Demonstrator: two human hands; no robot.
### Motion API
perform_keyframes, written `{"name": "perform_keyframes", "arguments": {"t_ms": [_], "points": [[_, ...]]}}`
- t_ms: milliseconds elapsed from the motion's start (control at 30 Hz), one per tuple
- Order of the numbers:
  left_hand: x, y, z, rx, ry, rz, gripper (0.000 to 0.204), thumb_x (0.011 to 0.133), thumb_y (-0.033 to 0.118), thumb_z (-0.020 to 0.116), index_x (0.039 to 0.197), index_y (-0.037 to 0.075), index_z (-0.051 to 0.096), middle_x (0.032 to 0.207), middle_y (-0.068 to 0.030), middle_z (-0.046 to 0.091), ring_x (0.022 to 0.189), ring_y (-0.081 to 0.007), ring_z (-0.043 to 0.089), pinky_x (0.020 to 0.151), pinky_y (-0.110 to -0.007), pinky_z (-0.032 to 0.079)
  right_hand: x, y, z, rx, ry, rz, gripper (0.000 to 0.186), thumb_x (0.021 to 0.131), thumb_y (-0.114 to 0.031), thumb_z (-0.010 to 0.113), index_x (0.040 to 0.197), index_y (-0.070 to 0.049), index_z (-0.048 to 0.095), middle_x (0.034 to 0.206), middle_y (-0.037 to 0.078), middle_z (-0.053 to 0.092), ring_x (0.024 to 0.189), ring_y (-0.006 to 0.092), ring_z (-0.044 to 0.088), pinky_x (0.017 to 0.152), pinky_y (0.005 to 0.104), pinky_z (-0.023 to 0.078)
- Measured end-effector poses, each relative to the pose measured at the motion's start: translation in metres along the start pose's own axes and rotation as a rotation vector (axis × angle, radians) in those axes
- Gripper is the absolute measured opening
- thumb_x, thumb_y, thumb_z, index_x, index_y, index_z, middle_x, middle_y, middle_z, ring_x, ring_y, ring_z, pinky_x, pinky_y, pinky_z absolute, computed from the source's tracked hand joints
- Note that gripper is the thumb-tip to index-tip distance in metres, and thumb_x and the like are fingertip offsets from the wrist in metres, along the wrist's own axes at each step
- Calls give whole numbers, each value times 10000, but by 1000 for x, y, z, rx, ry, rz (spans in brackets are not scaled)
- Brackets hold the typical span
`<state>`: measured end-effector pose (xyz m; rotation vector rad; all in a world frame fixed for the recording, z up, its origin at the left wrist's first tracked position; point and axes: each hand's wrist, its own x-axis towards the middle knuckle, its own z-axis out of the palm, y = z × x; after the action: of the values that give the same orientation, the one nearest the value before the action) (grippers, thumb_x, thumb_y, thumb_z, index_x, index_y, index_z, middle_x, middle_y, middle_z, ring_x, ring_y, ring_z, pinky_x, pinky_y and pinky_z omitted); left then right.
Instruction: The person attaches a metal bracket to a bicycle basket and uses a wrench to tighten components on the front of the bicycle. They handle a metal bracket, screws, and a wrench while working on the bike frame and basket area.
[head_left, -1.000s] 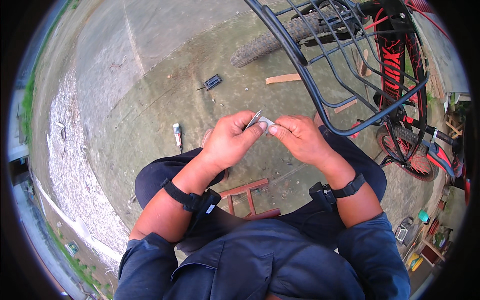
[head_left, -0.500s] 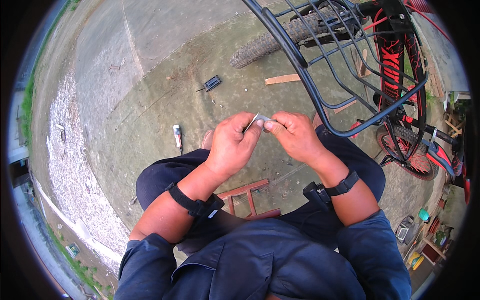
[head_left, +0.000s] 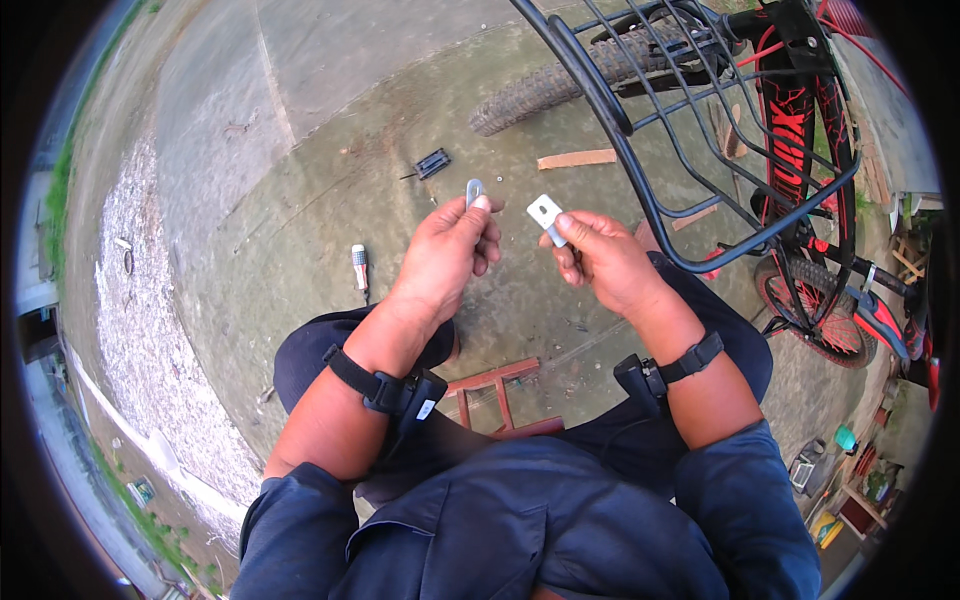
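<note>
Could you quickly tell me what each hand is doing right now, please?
Left hand: closed on a small rounded grey metal plate.
Right hand: closed on a small flat pale metal bracket with holes.

I see two small bare metal plates [head_left: 546, 215], dull grey, glossy black wire basket [head_left: 640, 170], rough concrete floor [head_left: 300, 230], red painted wooden stool [head_left: 500, 395].

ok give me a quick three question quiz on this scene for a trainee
1. True or false: the left hand and right hand each hold a small metal piece.
2. Which lies on the ground left of the left hand? A) screwdriver B) hammer C) tyre pump
3. Fill in: above the right hand hangs a black wire ____.

Key: 1 true: a rounded metal tab in the left, a flat plate with a hole in the right. 2 A. 3 basket.
</note>
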<state>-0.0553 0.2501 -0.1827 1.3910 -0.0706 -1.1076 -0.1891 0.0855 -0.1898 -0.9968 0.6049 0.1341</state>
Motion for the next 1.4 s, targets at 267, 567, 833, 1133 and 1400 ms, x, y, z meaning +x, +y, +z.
{"name": "perform_keyframes", "arguments": {"t_ms": [267,567,833,1133,1400], "points": [[2,8,-4,-292,-9,-83,371,970,58,384,1302,-94,451,1165,-212,614,1024,-312,651,863,-372,539,5,3,-9,165,55,-13,320,1015,-290,504,1068,2,621,899,86,637,797,192,639,700,300,512],[4,1,-2,-132,-85,-64,392,972,21,437,1348,-88,419,1236,-221,593,1092,-308,637,923,-367,533,6,5,-15,195,55,-25,298,1012,-258,507,1110,1,616,952,93,652,858,194,653,751,309,535],[0,-4,2,66,-263,-95,356,998,53,450,1336,-56,469,1262,-197,598,1109,-275,634,918,-341,524,10,7,-16,247,73,-55,241,978,-192,564,1116,-8,635,984,81,668,887,188,661,782,308,545],[-4,-9,11,163,-378,-241,345,1002,107,489,1315,-34,520,1207,-176,635,1029,-253,663,865,-331,537,8,8,-12,328,-26,-52,249,964,-195,577,1094,2,657,1196,175,632,1132,268,594,1041,431,433],[-3,-11,8,57,-368,-275,322,1003,121,504,1274,-50,534,1163,-171,640,1030,-255,664,867,-321,545,11,10,-12,287,-37,-46,215,960,-157,596,1074,16,652,1002,120,680,941,218,655,916,354,522]]}}
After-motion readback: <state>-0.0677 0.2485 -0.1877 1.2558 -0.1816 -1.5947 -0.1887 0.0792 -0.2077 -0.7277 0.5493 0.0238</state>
